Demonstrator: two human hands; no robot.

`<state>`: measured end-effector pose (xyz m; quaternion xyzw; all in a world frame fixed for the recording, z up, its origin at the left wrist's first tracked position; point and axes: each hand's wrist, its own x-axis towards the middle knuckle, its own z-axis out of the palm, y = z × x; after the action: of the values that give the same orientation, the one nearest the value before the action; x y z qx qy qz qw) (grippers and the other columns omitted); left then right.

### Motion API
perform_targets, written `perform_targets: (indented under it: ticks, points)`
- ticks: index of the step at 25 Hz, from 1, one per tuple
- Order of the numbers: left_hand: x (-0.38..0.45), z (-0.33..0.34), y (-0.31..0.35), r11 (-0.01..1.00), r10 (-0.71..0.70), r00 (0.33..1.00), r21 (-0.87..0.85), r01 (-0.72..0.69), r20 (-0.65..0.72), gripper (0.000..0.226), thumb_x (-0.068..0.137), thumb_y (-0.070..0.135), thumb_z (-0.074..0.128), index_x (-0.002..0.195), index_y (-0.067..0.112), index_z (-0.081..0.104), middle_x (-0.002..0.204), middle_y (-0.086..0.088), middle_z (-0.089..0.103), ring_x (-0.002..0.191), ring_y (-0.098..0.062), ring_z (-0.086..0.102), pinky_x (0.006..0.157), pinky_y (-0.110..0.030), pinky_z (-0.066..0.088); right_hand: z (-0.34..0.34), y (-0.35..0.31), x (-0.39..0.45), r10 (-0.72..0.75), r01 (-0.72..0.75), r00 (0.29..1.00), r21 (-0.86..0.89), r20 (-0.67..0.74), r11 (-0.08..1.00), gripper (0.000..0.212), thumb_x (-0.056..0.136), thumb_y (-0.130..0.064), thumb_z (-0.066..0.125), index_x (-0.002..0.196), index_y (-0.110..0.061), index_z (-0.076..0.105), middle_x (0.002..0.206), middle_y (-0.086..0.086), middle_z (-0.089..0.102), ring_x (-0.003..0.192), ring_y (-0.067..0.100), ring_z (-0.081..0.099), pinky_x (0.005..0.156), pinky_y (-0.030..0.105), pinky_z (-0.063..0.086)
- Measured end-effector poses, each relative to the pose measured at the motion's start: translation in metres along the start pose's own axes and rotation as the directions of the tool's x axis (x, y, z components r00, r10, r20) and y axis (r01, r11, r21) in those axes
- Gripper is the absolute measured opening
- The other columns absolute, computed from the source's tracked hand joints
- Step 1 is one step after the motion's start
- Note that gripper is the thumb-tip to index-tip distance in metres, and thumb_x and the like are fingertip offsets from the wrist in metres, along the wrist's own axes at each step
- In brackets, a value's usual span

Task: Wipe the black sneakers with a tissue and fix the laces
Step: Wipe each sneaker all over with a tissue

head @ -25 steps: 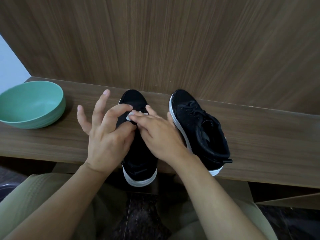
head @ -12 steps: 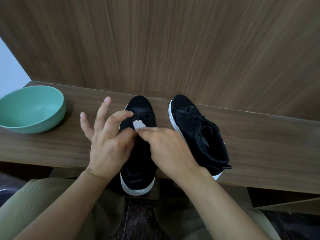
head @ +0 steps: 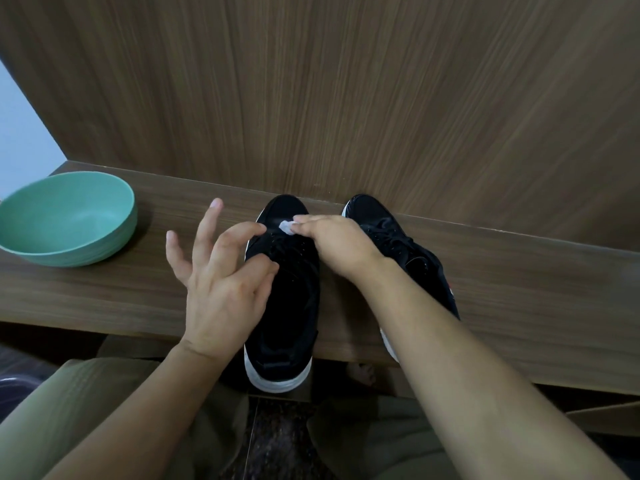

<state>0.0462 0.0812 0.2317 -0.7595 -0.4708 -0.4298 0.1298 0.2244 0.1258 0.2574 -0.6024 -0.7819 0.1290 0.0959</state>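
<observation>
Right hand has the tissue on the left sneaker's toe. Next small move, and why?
Probably drag the tissue forward across the toe of the left sneaker. The right hand pinches the small wad just ahead of the laces, and the left hand steadies the shoe with thumb and forefinger at its side. The right sneaker lies untouched beside it.

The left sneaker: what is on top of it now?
On the left sneaker, the right hand pinches a tissue at the toe; the left hand touches its laces, partly covering them.
</observation>
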Motion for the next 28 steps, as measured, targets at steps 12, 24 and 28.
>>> perform_targets:
  ticks: [12,24,28]
  points:
    - [-0.005,0.002,-0.001,0.979,-0.070,0.992,-0.182,0.088,0.100,0.016,0.083,0.018,0.052,0.076,0.011,0.064,0.102,0.001,0.071,0.090,-0.015,0.067,0.092,-0.055,0.045,0.034,-0.025,-0.035,0.079,-0.069,0.882,0.040,-0.465,0.997,0.054,0.075,0.011,0.049,0.118,-0.016,0.066,0.120,0.002,0.067,0.106,0.015,0.065,0.089,0.016,0.039]
    - [-0.008,0.009,0.004,0.978,-0.125,0.988,-0.159,0.138,0.085,0.015,0.084,0.017,0.055,0.080,0.008,0.066,0.094,0.001,0.074,0.077,-0.022,0.071,0.085,-0.052,0.052,0.041,-0.080,-0.135,0.517,-0.307,0.807,0.545,-0.286,0.781,0.042,0.088,-0.001,0.055,0.119,-0.027,0.065,0.095,0.002,0.074,0.066,0.005,0.052,0.065,0.009,0.035]
    - [-0.008,0.009,0.003,0.970,-0.149,0.983,-0.177,0.166,0.108,0.014,0.086,0.017,0.054,0.082,0.008,0.064,0.093,-0.001,0.074,0.077,-0.023,0.071,0.088,-0.054,0.050,0.042,-0.079,-0.106,0.528,-0.275,0.755,0.544,-0.388,0.793,0.043,0.086,0.007,0.053,0.122,-0.015,0.064,0.114,0.001,0.070,0.098,0.008,0.058,0.081,0.003,0.036]
